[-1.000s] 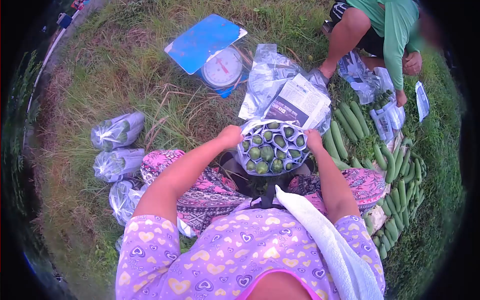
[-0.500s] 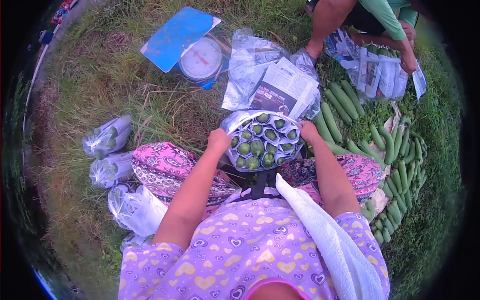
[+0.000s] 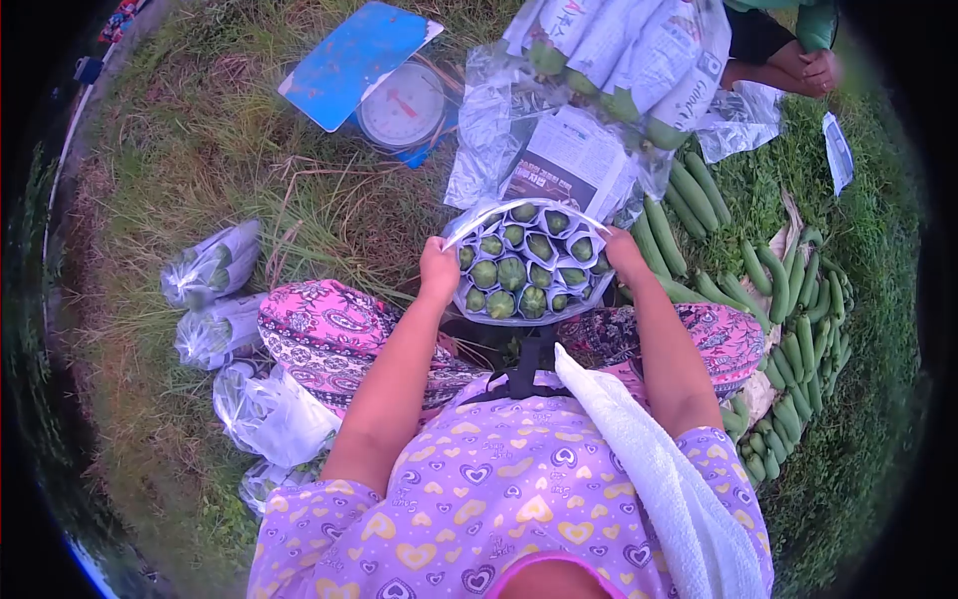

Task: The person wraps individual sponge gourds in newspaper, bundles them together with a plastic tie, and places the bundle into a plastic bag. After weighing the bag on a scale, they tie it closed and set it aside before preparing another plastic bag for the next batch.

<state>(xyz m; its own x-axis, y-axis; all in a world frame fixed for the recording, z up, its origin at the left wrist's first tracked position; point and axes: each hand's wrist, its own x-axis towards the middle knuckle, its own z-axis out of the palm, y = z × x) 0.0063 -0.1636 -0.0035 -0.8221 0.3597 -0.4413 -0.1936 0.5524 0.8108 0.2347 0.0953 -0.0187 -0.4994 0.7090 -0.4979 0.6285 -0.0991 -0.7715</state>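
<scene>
Between my knees stands a clear plastic bag (image 3: 466,296) packed with upright, paper-wrapped green cucumbers (image 3: 511,272), their ends facing up. My left hand (image 3: 437,270) is closed on the left side of its rim. On the opposite side, my right hand (image 3: 626,258) grips the rim too, so the mouth is stretched wide between them. Just beyond the bag, printed newspaper sheets (image 3: 564,160) lie on clear plastic. Over these sheets is another plastic bag of newspaper-wrapped cucumbers (image 3: 639,55), tilted with the green ends toward me.
A dial scale (image 3: 402,105) with a blue pan (image 3: 361,62) stands on the grass at upper left. Filled plastic bags (image 3: 212,265) lie beside my left knee. Loose cucumbers (image 3: 798,344) cover the ground at right. Another person's hand (image 3: 820,72) shows at upper right.
The other person's wrapped bundle has moved left, now over the newspapers, and that person's hands are off it. My bag's rim is pulled slightly more taut, still in both hands.
</scene>
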